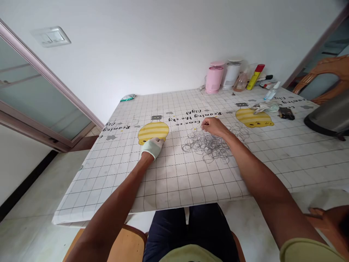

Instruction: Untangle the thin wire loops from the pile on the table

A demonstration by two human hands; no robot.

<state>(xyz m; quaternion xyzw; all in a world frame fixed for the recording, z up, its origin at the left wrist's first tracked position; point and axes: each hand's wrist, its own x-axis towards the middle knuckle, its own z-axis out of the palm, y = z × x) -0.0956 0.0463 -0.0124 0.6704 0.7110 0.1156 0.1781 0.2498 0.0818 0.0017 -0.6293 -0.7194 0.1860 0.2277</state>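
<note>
Seemingly called for gentle, strand-by-strand teasing of the tangled grey loops on the tabletop, with fingers of the right hand pinched together at their far edge, any hold indiscernible, and those of the gloved left hand impossible to read.

- Holds the left arm extended forward and inward, nearly straight at the elbow.
- Rests the gloved left hand low, with its back up and fingertips hidden.
- Holds the right arm angled forward and toward the left, slightly bent.
- Curls the bare right hand, bending fingers toward the thumb, with contact too small to tell.
</note>
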